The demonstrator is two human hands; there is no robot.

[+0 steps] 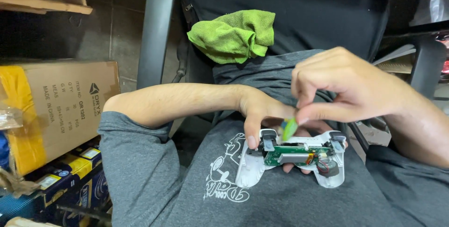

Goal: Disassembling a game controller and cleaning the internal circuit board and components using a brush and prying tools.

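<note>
Left hand (262, 112) cradles opened controller (292, 159); right hand (346, 86) pinches, apparently, green tool (289, 128) above.

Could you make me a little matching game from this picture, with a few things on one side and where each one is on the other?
Things:
1. crumpled green cloth
2. opened white game controller with bare green circuit board
3. small flat green pick
4. brown cardboard box with yellow tape

Places:
A. pinched in the right hand
B. on the floor
C. on the dark chair seat
D. propped on the lap by the left hand

Pairs: 1-C, 2-D, 3-A, 4-B
</note>
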